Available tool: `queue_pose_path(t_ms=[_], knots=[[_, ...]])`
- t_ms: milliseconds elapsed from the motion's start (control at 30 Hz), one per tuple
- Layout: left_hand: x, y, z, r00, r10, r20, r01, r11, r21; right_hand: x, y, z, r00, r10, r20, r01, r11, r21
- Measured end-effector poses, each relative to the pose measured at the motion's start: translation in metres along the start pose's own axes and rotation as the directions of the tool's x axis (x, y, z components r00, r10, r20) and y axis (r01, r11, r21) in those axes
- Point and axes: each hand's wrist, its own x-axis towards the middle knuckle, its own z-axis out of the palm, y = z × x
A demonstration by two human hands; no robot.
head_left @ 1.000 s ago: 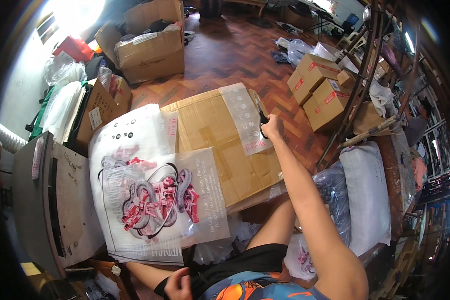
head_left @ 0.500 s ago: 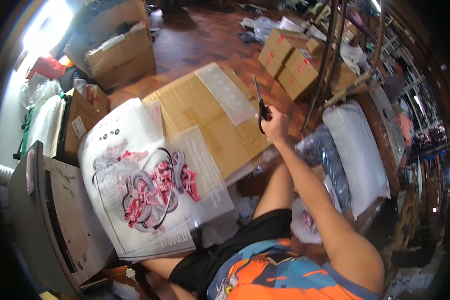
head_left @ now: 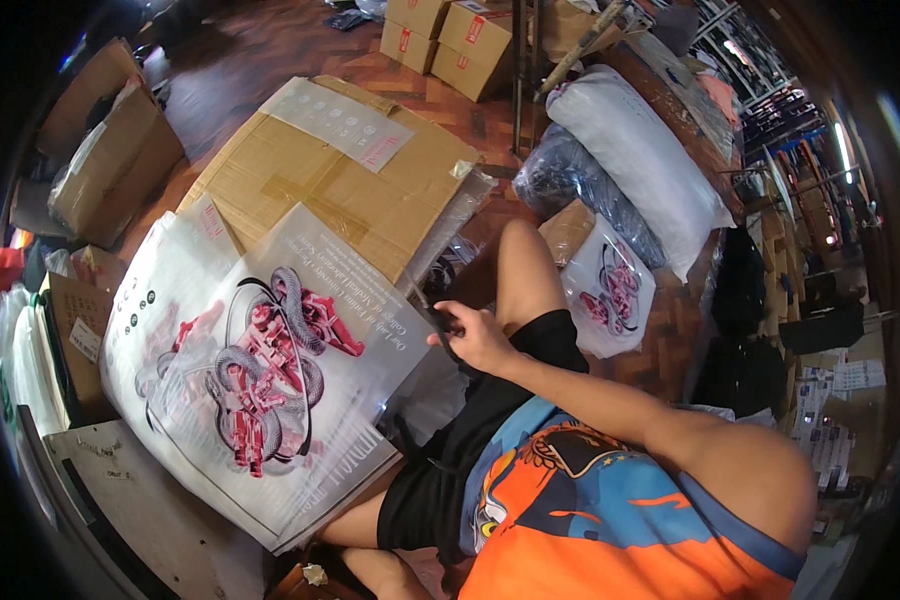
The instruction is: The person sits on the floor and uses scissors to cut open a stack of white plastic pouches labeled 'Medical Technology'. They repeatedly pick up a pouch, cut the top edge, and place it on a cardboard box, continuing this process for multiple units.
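Note:
My right hand [head_left: 478,338] is closed around the black handles of a pair of scissors [head_left: 440,318], held over my lap by the right edge of the printed sheets. The blades point up and away from me. Before me lie large translucent sheets [head_left: 310,400] with a pink and grey mechanical, snake-like print, overlapping one another. Their far part rests on a flattened-looking cardboard box [head_left: 370,215], while the near corner reaches over my left thigh. A bit of my left forearm [head_left: 385,575] shows at the lower edge; the left hand itself is hidden.
A smaller printed strip [head_left: 335,125] lies on the box's far side. To the right are a white wrapped bundle [head_left: 640,150], a dark plastic-wrapped bundle [head_left: 590,190] and a printed packet [head_left: 610,290]. Stacked cartons [head_left: 470,50] stand behind. A grey-edged panel [head_left: 150,500] stands at left.
My right hand has come down and toward me with the scissors, from above the box's right side to beside the printed sheets. The view has shifted too.

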Motion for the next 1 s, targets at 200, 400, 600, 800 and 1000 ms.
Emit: queue_pose_path(t_ms=[200,400,600,800,1000], knots=[[0.002,-0.008,-0.007,1.000,-0.026,-0.016,0.026,0.999,-0.024,0.025,-0.009,0.020,0.997,-0.062,-0.035,0.064,0.995,0.076],[-0.005,0.034,0.019,0.987,0.160,0.021,-0.161,0.984,0.074,0.030,-0.040,0.021,1.000,0.008,0.030,-0.016,0.953,0.304],[-0.173,0.076,0.070,0.467,0.884,-0.025,-0.884,0.467,-0.019,0.063,-0.128,0.034,0.932,-0.315,0.179,0.197,0.856,0.479],[-0.245,0.248,0.142,-0.120,0.965,0.233,-0.984,-0.147,0.102,0.039,-0.250,0.032,0.871,-0.467,0.152,0.212,0.637,0.741],[-0.273,0.310,0.204,-0.334,0.939,0.078,-0.942,-0.335,0.009,0.008,-0.266,-0.033,0.917,-0.328,-0.226,0.360,0.442,0.821]])
